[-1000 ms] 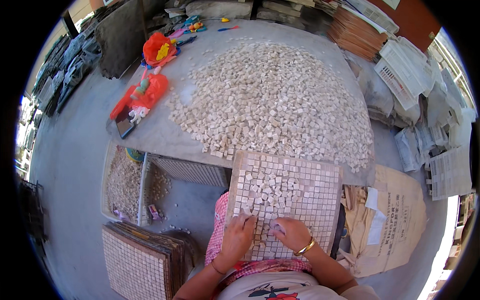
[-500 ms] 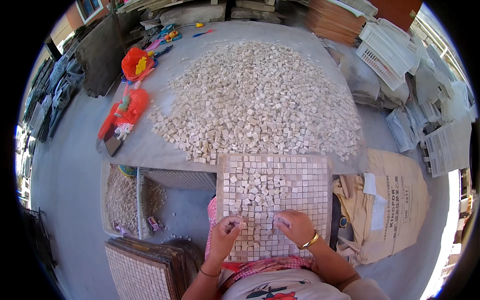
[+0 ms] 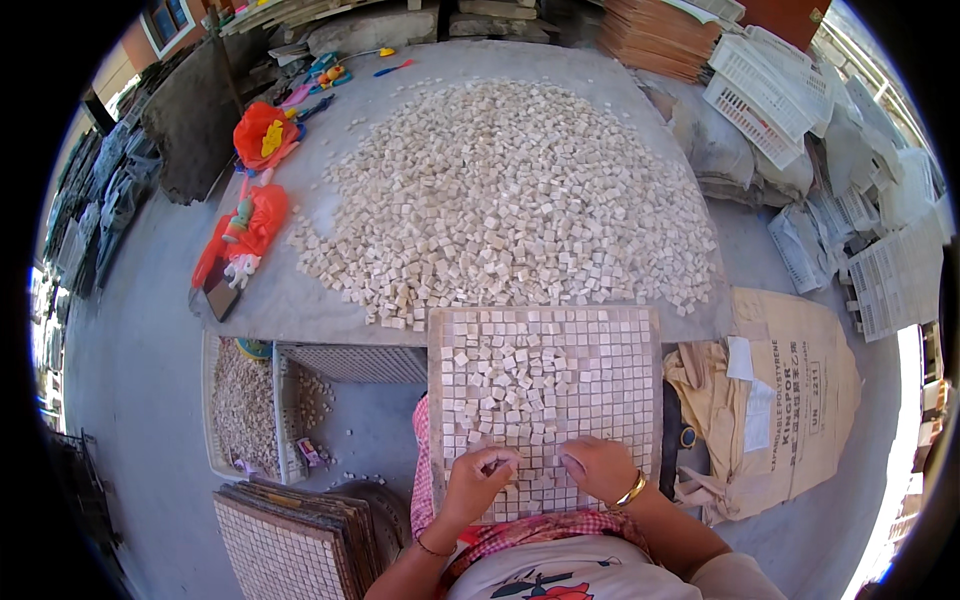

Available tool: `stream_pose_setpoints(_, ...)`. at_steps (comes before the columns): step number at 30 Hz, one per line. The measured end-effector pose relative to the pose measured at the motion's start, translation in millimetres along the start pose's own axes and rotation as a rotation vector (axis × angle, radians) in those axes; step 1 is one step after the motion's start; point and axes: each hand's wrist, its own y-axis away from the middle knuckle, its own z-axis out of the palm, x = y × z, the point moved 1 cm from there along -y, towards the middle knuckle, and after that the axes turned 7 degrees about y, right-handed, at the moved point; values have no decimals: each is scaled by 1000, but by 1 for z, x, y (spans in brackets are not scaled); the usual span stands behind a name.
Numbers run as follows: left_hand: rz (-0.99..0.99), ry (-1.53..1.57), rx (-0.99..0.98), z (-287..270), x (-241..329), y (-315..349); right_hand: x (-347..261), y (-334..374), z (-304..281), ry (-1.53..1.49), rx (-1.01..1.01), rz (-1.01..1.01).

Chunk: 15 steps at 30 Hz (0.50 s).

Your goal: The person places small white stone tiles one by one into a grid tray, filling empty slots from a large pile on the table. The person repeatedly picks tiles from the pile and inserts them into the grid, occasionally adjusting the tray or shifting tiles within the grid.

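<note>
A square mosaic frame (image 3: 435, 400) with a grid of cells rests at my lap, its far edge against the slab's edge. Small stone cubes sit in most of its cells. A loose heap of stone cubes (image 3: 515, 375) lies on top, left of centre. Over the near part of the grid, my left hand (image 3: 478, 490) pinches thumb and forefinger together; anything between the fingertips is too small to make out. Facing it, my right hand (image 3: 605, 472), with a gold bracelet at the wrist, has curled fingers closed at the cells. Its fingertips are partly hidden.
A big pile of stone cubes (image 3: 510, 200) covers the grey slab (image 3: 330, 325) ahead. Red bags and toys (image 3: 262, 215) lie at its left. Below left stand a white crate (image 3: 290, 410) and stacked mosaic sheets (image 3: 285, 540). A brown sack (image 3: 800, 400) lies right.
My left hand has shifted right, closer to my right hand. The right hand has moved slightly right and nearer to me. The view has tilted a little.
</note>
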Motion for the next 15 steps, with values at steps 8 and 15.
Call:
stream_pose_setpoints(8, 368, -649, 129, 14, -5, -3, 9, 6, 0, -27, 60, 51)
stream_pose_setpoints(15, 415, -624, 172, 11, 1, -4, -2, -14, -6, -103, 59, 49)
